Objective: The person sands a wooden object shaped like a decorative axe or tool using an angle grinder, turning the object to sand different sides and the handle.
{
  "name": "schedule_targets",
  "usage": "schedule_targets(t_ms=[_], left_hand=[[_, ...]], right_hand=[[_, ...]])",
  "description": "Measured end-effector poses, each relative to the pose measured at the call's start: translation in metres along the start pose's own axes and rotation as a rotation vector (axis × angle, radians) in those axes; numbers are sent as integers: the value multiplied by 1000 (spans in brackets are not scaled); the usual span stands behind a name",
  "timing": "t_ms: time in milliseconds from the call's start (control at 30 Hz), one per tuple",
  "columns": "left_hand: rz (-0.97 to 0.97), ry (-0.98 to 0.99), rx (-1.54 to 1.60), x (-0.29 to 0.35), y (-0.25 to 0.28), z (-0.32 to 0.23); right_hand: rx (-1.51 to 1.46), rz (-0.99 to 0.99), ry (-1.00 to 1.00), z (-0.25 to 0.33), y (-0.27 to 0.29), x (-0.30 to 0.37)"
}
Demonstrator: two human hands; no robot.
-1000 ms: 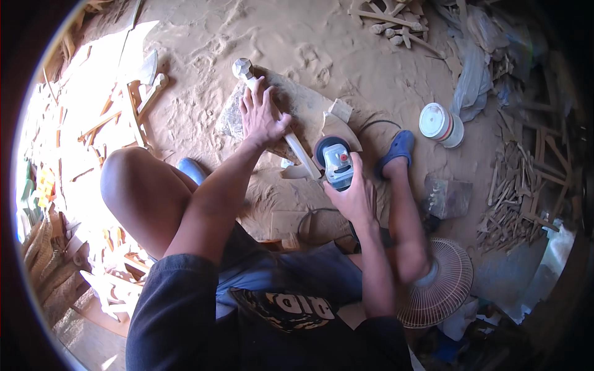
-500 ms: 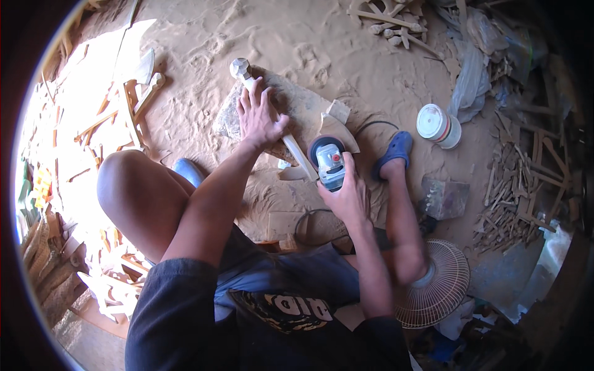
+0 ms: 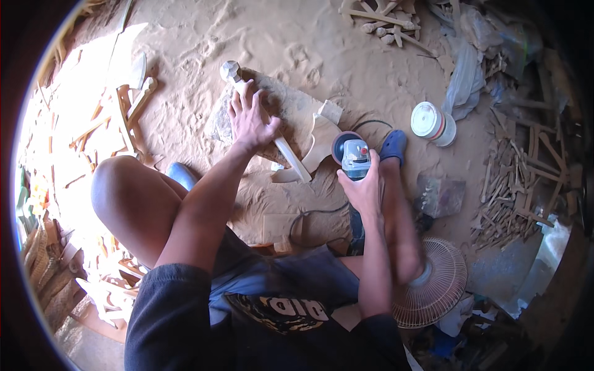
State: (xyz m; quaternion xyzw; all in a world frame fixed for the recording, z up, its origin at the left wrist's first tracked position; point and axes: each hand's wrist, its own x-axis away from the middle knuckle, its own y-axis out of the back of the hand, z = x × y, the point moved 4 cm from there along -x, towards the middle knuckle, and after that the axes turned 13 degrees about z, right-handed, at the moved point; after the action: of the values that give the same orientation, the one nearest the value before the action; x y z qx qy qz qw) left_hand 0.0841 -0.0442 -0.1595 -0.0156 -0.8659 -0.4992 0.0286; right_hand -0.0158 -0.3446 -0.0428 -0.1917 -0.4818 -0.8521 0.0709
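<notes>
A pale carved wooden stick (image 3: 291,154) with a faceted knob at its far end lies slantwise across a block (image 3: 284,93) on the ground. My left hand (image 3: 253,127) grips the stick from above near the knob, its fingers bent over it. My right hand (image 3: 365,188) holds an angle grinder (image 3: 356,162) with a round sanding disc (image 3: 344,146) on its head. The disc is to the right of the stick's near end, apart from it. Between them is a curved flat wooden piece (image 3: 320,141), beside a small wood block (image 3: 330,111).
A dark cord (image 3: 303,216) curls on the sandy ground near my lap. On the right stand a white tub (image 3: 427,120), a round fan guard (image 3: 442,281) and a heap of thin sticks (image 3: 504,185). Cut wooden pieces (image 3: 127,117) lie at the left, others (image 3: 387,25) at the far right.
The grinder in my right hand has moved right, away from the stick's near end. My left hand keeps its hold on the stick. The whole view has shifted slightly.
</notes>
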Motion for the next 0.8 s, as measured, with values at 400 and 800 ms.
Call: schedule_targets(t_ms=[400,800], left_hand=[[22,1,-9,0,-2,4],[31,-4,31,-1,1,-1]], right_hand=[[-121,97,77,-2,-18,9],[-260,46,1,-4,-9,-9]])
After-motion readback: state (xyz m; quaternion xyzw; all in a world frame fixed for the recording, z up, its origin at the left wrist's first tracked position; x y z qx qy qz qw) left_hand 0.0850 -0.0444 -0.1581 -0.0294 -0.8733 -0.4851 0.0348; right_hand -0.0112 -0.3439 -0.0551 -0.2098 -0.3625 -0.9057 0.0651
